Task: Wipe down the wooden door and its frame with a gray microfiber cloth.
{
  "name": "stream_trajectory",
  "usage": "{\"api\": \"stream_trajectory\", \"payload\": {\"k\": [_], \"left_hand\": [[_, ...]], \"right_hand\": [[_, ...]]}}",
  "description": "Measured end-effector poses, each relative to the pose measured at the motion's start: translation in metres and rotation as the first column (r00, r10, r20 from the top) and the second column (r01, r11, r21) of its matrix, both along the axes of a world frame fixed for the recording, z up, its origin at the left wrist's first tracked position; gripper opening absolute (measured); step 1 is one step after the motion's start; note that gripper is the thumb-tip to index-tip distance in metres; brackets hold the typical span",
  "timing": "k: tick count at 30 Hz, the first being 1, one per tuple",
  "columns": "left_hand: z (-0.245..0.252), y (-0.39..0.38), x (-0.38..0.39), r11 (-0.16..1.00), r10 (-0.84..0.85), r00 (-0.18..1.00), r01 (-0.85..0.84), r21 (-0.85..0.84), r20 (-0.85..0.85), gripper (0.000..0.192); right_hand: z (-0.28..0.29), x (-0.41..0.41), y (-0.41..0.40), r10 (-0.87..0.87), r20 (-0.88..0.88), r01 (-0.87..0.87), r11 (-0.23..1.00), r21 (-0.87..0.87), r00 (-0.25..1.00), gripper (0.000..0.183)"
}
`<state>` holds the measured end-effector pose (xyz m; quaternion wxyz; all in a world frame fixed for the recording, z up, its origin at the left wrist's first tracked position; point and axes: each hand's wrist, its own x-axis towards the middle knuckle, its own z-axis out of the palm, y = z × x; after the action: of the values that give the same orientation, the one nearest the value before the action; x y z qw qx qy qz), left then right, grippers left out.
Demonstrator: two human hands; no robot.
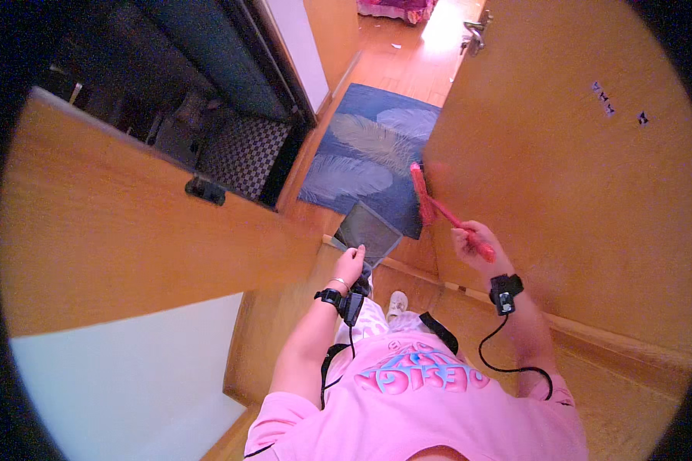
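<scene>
In my right hand (pixel 477 246) is the handle of a red brush (pixel 422 193), whose long bristled head points away from me beside the wooden door on the right. The head is over the right edge of a blue rug (pixel 352 173) with feather patterns; whether it touches the rug or the door, I cannot tell. My left hand (pixel 350 265) grips the near edge of a dark grey, flat, squarish pan or sheet (pixel 369 233), seemingly a dustpan, above the rug's near end. A gap separates the two objects.
A wooden door (pixel 553 173) with a metal handle (pixel 477 33) stands to the right. Another wooden door (pixel 150 230) is at the left, by a dark room with a checkered floor (pixel 245 152). Small white scraps (pixel 396 46) lie on the wooden floor beyond the rug.
</scene>
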<state>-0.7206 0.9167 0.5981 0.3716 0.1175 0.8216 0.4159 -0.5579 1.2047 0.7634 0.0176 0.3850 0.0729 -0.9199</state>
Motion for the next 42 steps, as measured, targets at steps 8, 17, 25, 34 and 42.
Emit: {"api": "stream_trajectory", "payload": {"k": [8, 17, 25, 34, 42], "left_hand": [[-0.020, -0.073, 0.046, 0.982, 0.184, 0.982, -0.185, -0.028, -0.049, 0.055], [-0.034, -0.123, 0.096, 0.930, 0.272, 0.956, -0.291, -0.226, -0.110, 0.057], [-0.038, -0.128, 0.151, 0.919, 0.309, 0.949, -0.315, -0.236, -0.065, 0.057], [-0.066, -0.215, 0.167, 0.872, 0.425, 0.904, -0.395, -0.288, 0.048, 0.057], [-0.020, -0.300, 0.132, 0.799, 0.578, 0.812, -0.543, -0.259, 0.078, 0.054]], "right_hand": [[-0.031, -0.014, -0.061, 0.024, -0.075, -0.035, 0.990, -0.139, 0.997, 0.017], [-0.023, -0.025, -0.121, 0.147, -0.007, -0.147, 0.978, -0.148, 0.989, 0.016], [-0.054, 0.006, -0.143, 0.312, 0.191, -0.319, 0.948, 0.005, 0.931, 0.008], [-0.029, -0.035, -0.250, 0.473, 0.114, -0.484, 0.868, 0.109, 0.874, 0.016], [0.033, -0.075, -0.359, 0.707, 0.205, -0.734, 0.627, 0.262, 0.677, 0.027]]}}
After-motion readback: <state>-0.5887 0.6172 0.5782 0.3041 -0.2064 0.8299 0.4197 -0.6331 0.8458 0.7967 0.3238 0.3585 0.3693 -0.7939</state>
